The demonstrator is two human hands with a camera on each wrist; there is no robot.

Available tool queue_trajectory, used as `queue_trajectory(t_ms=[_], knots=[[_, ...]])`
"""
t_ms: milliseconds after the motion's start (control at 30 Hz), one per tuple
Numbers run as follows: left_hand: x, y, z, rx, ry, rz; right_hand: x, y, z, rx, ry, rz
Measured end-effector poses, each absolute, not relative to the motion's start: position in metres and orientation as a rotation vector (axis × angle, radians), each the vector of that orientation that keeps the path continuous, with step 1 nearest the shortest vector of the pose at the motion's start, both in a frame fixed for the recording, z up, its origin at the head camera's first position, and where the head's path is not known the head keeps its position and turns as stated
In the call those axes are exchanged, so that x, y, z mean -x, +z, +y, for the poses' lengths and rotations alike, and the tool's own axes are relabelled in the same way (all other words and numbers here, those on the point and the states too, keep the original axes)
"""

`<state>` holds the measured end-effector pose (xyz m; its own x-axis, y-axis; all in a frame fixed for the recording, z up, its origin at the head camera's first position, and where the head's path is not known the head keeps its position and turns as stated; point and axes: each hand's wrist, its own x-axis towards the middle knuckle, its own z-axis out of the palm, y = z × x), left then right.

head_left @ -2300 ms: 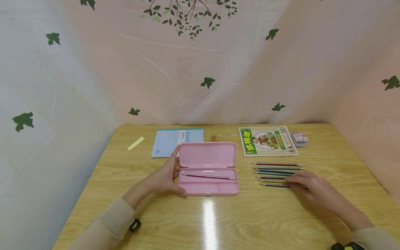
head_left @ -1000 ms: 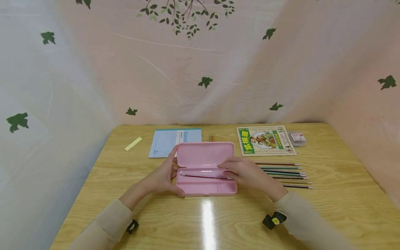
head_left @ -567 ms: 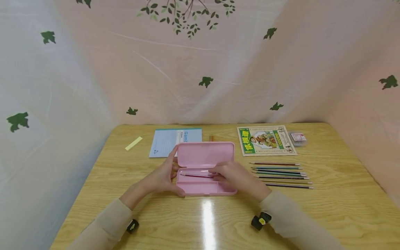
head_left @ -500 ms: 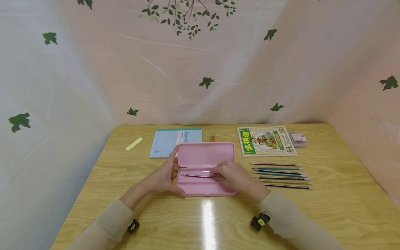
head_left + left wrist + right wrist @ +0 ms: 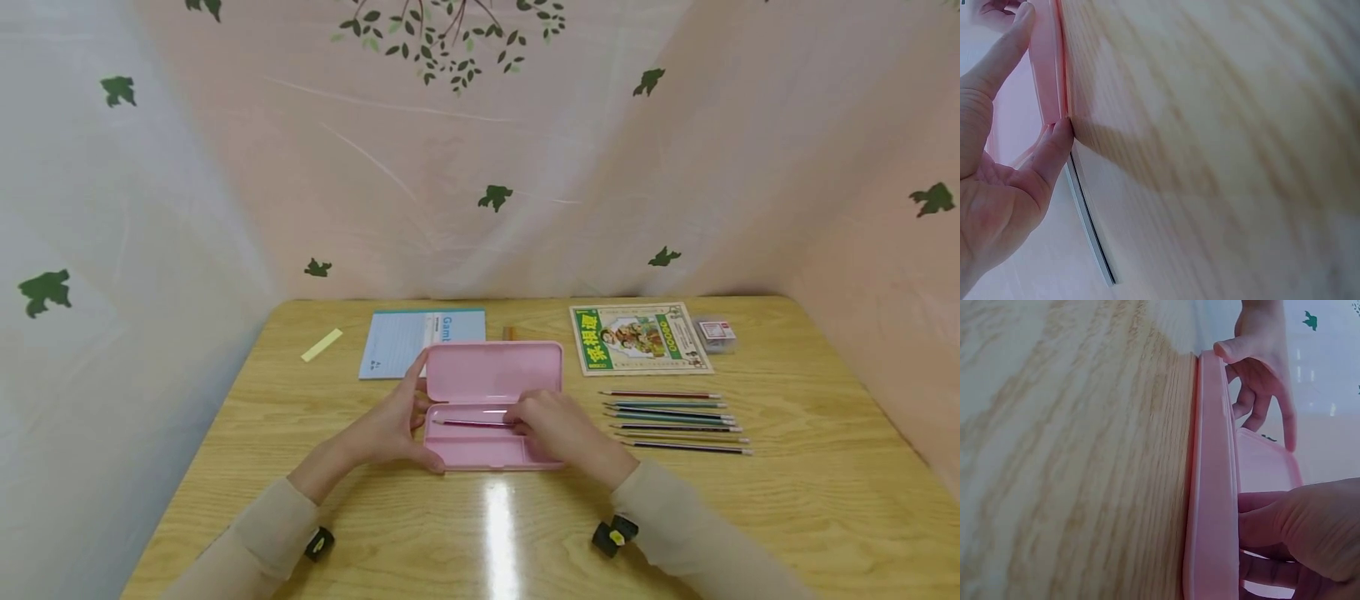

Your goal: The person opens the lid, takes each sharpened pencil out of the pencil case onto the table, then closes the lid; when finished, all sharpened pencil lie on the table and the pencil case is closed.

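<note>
An open pink pencil case point(image 5: 495, 371) lies mid-table with its lid folded back. A dark red pencil point(image 5: 472, 423) lies in its tray. My left hand point(image 5: 390, 429) grips the case's left end, thumb at the front corner and forefinger up along the lid; the left wrist view shows this hand point(image 5: 997, 169) against the pink edge point(image 5: 1044, 75). My right hand point(image 5: 551, 425) is curled over the tray's right part, fingertips pinching the pencil there. In the right wrist view its fingers point(image 5: 1304, 531) reach over the case wall point(image 5: 1210, 487), with the left hand point(image 5: 1263, 375) beyond.
Several loose pencils point(image 5: 675, 421) lie in a row right of the case. Behind it are a blue notebook point(image 5: 405, 337), a green-covered booklet point(image 5: 637, 337), a small clear box point(image 5: 716, 332) and a yellow strip point(image 5: 321, 345). Patterned curtains close in the wooden table point(image 5: 825, 433).
My right hand left the row of loose pencils, came over the case tray and slid leftward along the pencil. The left hand and the case stayed put.
</note>
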<state>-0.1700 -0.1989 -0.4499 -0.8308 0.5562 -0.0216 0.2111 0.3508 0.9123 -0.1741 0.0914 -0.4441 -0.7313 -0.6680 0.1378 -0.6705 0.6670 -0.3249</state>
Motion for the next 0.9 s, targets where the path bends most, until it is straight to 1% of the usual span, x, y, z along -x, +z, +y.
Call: queue_trajectory(t_ms=[467, 900], knots=[[0.1709, -0.4504, -0.1984, -0.647, 1.450, 2.304, 0.1732, -0.4459, 0.0923, -1.118, 0.601, -2.891], [0.1705, -0.4499, -0.1990, -0.661, 1.454, 2.295, 0.1746, -0.4454, 0.0918, -1.147, 0.618, -2.891]])
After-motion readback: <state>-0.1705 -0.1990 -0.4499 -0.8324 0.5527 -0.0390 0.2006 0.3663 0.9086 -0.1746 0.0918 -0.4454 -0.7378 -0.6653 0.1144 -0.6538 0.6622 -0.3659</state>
